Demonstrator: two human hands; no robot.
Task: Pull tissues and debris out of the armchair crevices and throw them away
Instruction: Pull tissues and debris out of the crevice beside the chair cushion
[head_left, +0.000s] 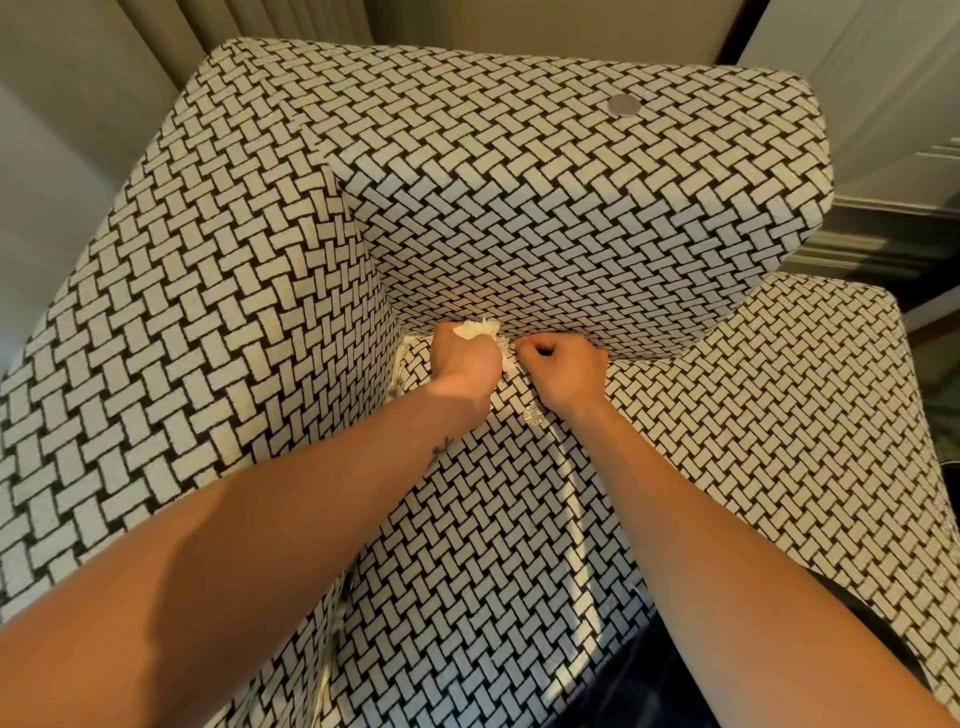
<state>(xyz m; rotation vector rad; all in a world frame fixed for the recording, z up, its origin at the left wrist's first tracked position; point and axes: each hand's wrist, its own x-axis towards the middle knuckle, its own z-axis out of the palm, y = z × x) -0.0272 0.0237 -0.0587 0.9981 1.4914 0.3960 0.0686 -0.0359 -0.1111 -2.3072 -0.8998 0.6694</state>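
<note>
Far to the left of the coin (533, 415) and above it, a beige curtain (78, 104) hung in folds behind the armchair (545, 208), whose upholstery carried a black-and-white basket-weave pattern. The left armrest (182, 312) rose well left of the coin. Just above the coin and to its left, the left hand (462, 358) was balled into a fist at the seam where the seat cushion (493, 519) met the backrest, its fingers wrapped round a crumpled white tissue wad (475, 328) that bulged out of the top of the fist, against the foot of the backrest. Directly above the coin, between the two hands, a smaller white tissue scrap (506, 356) showed at the same seam. The coin itself, small, round and silvery, lay flat on the seat cushion, just below both wrists and touching neither. Just above the coin and to its right, the right hand (563, 369) rested knuckles up on the cushion with its fingers curled under, thumb and forefinger pressed together on the edge of the scrap. High above the coin and to its right, a round grey disc (623, 105) sat on the top of the backrest. The right armrest (805, 415) lay to the coin's right, and white wall moulding (883, 156) stood farther right, behind the chair.
</note>
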